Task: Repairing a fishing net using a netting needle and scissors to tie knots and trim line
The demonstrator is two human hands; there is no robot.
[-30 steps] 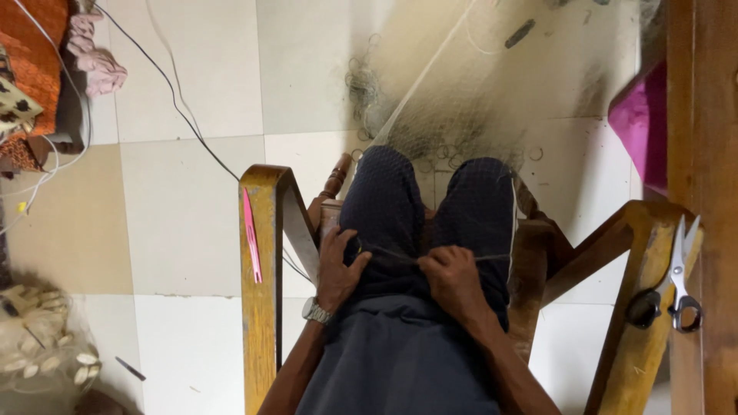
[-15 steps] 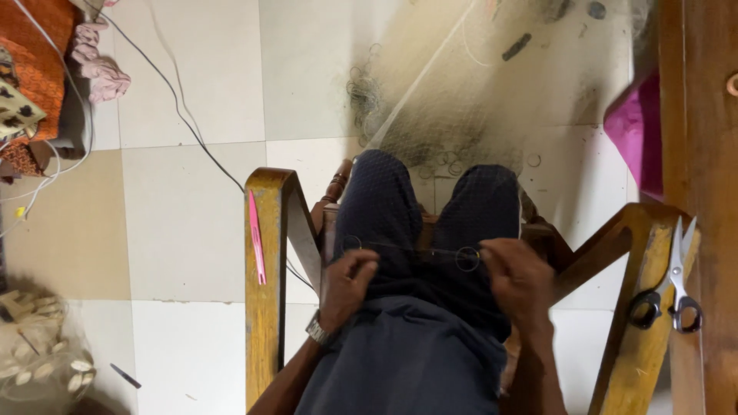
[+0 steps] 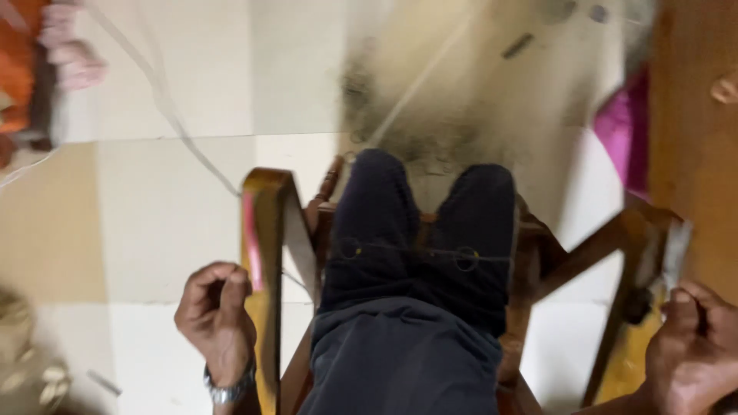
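Left hand: the left hand [image 3: 217,319] is curled loosely beside the left wooden armrest [image 3: 265,253], its fingers bent toward the pink strip [image 3: 251,242] that lies along that armrest; motion blur prevents telling whether the fingertips actually pinch the strip or only touch it.
Wrist: a metal wristwatch [image 3: 228,390] sits on the left wrist.
Right hand: the right hand [image 3: 696,350] is clenched around the top of the right wooden armrest [image 3: 642,253], at the dark handles of the scissors [image 3: 667,257] that hang there; whether the fingers grip the scissors or the wood alone cannot be told.
Scissors: the pale blades point upward along the armrest, badly blurred.
Lap: dark trousers [image 3: 427,230] cover both knees, between the two armrests; a thin thread with small rings [image 3: 465,259] runs across the thighs, well apart from both hands.
Seat: wooden chair frame, armrests to either side of the legs.
Floor: pale tiled floor [image 3: 169,207] with a dark smudged patch ahead of the knees; a thin cable [image 3: 181,131] trails across the tiles.
Right edge: magenta cloth [image 3: 623,134] against a wooden panel.
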